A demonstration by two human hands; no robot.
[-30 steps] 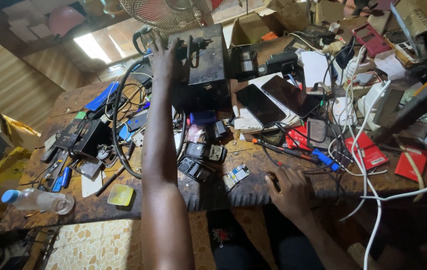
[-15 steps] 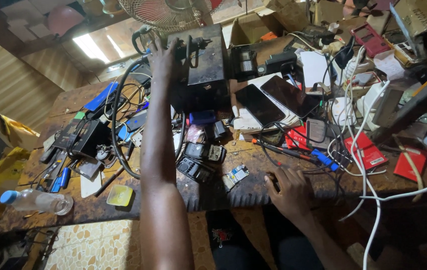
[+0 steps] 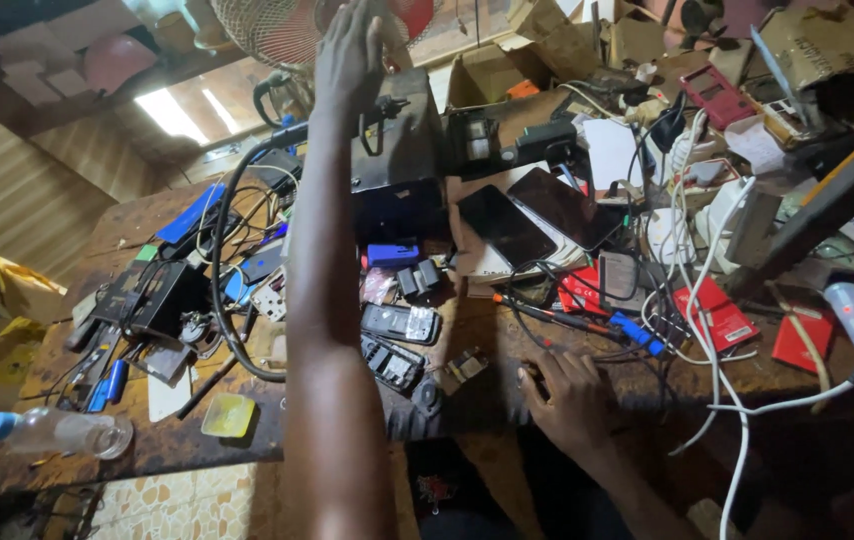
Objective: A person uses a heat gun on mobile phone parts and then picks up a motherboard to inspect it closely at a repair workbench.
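My left hand [image 3: 349, 52] is raised at the end of a stretched arm, fingers apart and holding nothing, right beside the wire grille of a fan [image 3: 272, 30] at the top of the view. Just below it stands a black metal box [image 3: 402, 150] with a handle. My right hand [image 3: 567, 398] rests flat on the front edge of the wooden workbench [image 3: 162, 445], fingers spread, with nothing visible in it. A small keypad phone [image 3: 402, 322] and an opened phone body [image 3: 392, 362] lie between my two arms.
Two dark smartphones [image 3: 537, 215] lie behind my right hand, with a blue-handled tool [image 3: 637, 333], red cards [image 3: 717, 312] and white cables [image 3: 712, 290] to the right. On the left are a plastic bottle [image 3: 57, 432], a yellow dish [image 3: 227, 415] and a thick black cable [image 3: 222, 270].
My left hand has lifted from the front of the black box up to the fan grille. My right hand has stayed on the bench edge.
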